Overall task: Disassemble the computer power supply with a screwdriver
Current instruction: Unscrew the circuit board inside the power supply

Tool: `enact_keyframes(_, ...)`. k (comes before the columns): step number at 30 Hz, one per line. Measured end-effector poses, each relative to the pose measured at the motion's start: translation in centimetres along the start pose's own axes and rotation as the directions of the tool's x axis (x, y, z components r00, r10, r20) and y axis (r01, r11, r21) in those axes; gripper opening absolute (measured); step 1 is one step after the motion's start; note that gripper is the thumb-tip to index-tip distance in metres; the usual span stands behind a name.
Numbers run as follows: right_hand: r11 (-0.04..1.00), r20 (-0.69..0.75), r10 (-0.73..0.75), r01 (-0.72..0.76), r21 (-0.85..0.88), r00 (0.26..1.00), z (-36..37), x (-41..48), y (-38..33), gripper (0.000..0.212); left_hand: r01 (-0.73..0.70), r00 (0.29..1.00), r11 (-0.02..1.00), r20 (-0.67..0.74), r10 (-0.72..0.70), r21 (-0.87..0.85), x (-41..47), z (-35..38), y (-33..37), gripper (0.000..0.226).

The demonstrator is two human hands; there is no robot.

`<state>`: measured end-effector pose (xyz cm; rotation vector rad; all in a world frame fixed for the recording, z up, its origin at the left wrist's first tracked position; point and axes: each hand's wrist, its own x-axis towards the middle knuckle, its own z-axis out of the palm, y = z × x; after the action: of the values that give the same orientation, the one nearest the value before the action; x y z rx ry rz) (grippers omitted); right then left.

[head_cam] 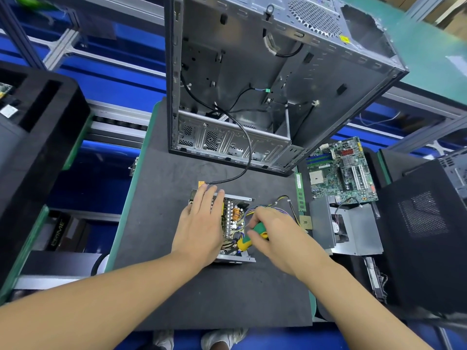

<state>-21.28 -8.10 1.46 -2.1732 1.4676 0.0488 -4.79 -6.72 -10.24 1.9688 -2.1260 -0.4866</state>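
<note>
Flat left hand (202, 224) steadies the opened power supply while the right hand drives a screwdriver into it.

On the black foam mat (164, 286), the left hand lies fingers straight across the left side of the open silver sheet-metal power supply box (233, 224), whose long axis runs away from the person. Its bare board shows white heat-sink fins and a copper coil. The right hand (280, 238), the nearer to the work, grips the green-and-yellow rubber-handled screwdriver (254, 236), which slants down-left toward the board's near corner, tip hidden. A ribbed grey metal cover (358, 231) lies to the right.
</note>
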Motion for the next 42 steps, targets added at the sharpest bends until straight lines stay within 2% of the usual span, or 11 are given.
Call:
enact_keyframes(4,0.999,-0.059,0.025,-0.023,0.035,0.998,-1.5,-0.2,0.6,0.012,-0.054,0.997,0.998,-0.050,0.056,0.042,-0.3,-0.1,0.0,0.076)
enact_keyframes(8,0.992,-0.181,0.076,-0.056,0.112,0.981,-3.8,-0.2,1.2,0.013,-0.196,0.965,0.980,-0.170,0.199,0.039,-0.8,-0.1,-0.3,0.046)
enact_keyframes(11,0.976,-0.273,0.159,-0.109,0.189,0.949,-5.2,-0.1,2.0,0.012,-0.283,0.954,0.953,-0.070,0.292,0.112,-1.1,-0.3,-0.1,0.037)
enact_keyframes(16,0.965,-0.298,0.213,-0.152,0.214,0.930,-6.2,-0.5,3.2,0.009,-0.326,0.945,0.942,0.069,0.321,0.082,-0.8,0.1,0.1,0.053)
enact_keyframes(19,0.966,-0.300,0.204,-0.143,0.214,0.932,-6.2,-0.8,3.5,0.009,-0.344,0.938,0.937,0.058,0.340,0.057,-0.6,0.5,0.1,0.055)
enact_keyframes(24,0.963,-0.294,0.202,-0.135,0.232,0.934,-5.5,-1.0,3.5,0.007,-0.418,0.903,0.906,-0.073,0.423,0.064,-0.7,0.7,0.0,0.031)
enact_keyframes(29,0.954,-0.282,0.186,-0.104,0.281,0.941,-5.0,-1.3,3.7,0.010,-0.414,0.897,0.906,-0.132,0.423,0.087,-0.8,0.2,0.1,0.029)
enact_keyframes(32,0.950,-0.311,0.207,-0.115,0.290,0.928,-5.1,-1.6,4.3,0.009,-0.376,0.923,0.926,-0.080,0.377,0.029,-0.8,0.3,0.2,0.031)
enact_keyframes(34,0.951,-0.392,0.252,-0.151,0.270,0.885,-5.4,-2.0,4.9,0.008,-0.336,0.942,0.941,0.012,0.336,-0.038,-0.7,0.6,0.0,0.028)
enact_keyframes(37,0.955,-0.493,0.287,-0.205,0.215,0.821,-6.4,-3.0,6.1,0.009,-0.275,0.957,0.947,0.045,0.286,-0.168,-0.4,0.3,0.0,0.021)
enact_keyframes(42,0.927,-0.477,0.368,-0.274,0.257,0.798,-7.8,-5.6,8.7,0.008,-0.093,0.992,0.877,0.036,0.125,-0.472,1.1,-1.4,5.0,0.017)
